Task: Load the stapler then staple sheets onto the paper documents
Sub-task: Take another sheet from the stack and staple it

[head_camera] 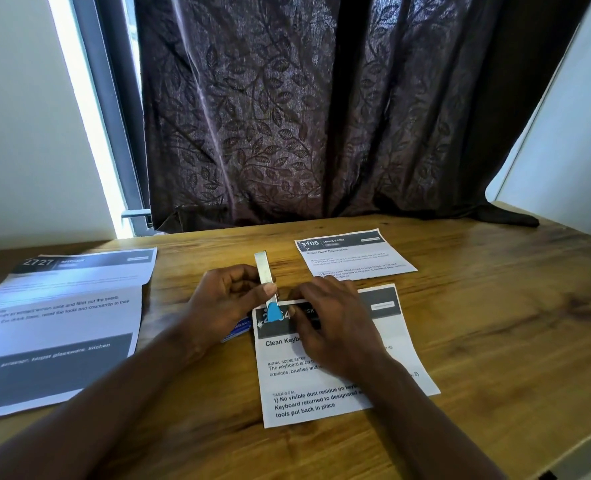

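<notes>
Left hand point(225, 301) pinches the stapler point(265, 271), its long axis pointing away.

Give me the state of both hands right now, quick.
Left hand: holding the stapler, thumb and fingers round it.
Right hand: on the sheet by the stapler; whether it pinches anything cannot be told.

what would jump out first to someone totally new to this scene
The two hands meeting at centre: the left hand grips a silver stapler tilted up over the top edge of the "Clean Keyboard" sheet, where the right hand rests. Behind the table hangs a dark leaf-patterned curtain, and a larger printed sheet lies at the left.
</notes>
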`<state>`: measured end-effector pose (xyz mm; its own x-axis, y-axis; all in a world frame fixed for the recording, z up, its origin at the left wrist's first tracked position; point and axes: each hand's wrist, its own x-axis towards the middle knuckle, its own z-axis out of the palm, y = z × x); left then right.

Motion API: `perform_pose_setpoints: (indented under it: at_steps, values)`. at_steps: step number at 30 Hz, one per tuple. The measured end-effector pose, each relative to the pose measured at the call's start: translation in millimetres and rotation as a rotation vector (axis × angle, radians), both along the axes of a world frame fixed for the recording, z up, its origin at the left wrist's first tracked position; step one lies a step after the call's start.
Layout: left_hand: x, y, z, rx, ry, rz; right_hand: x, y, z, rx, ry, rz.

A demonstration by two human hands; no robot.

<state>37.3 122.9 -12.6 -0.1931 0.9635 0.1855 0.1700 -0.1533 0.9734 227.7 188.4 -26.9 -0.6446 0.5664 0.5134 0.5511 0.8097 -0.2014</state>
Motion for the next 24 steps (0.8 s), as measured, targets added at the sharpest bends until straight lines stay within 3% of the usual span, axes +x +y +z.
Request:
perform_pose_setpoints:
  at_steps: [19,24]
  values:
    - [-0.3,-1.4,-0.9,0.018,0.109,-0.072,0.5,5.8,-6.1,-0.03,0.074,0.071]
    - [0.9,-0.7,-1.9,0.002,-0.001,-0.037,0.5,7.3,-7.2,-0.049,0.132,0.096]
